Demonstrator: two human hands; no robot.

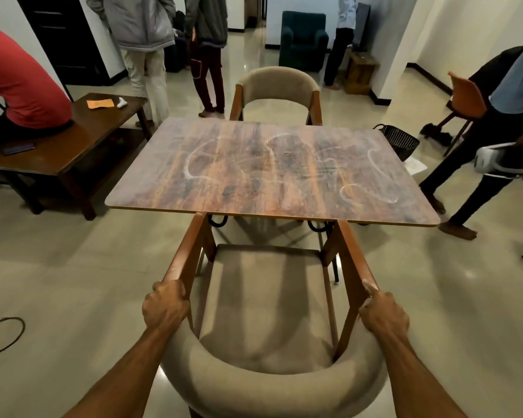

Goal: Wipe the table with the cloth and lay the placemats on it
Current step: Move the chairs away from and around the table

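Observation:
The wood-grain table (272, 173) stands in front of me, its top smeared with pale white streaks and with nothing lying on it. Directly below me is a beige upholstered chair (266, 309) with brown wooden arms, its front tucked under the table's near edge. My left hand (165, 306) is closed around the chair's left arm. My right hand (384, 313) grips the chair's right arm, thumb resting along the wood. No cloth or placemat is in view.
A second beige chair (278, 95) faces me at the table's far side. A dark low table (73, 140) with a seated person is on the left. Several people stand behind and at the right. A black basket (397, 140) sits on the floor right of the table.

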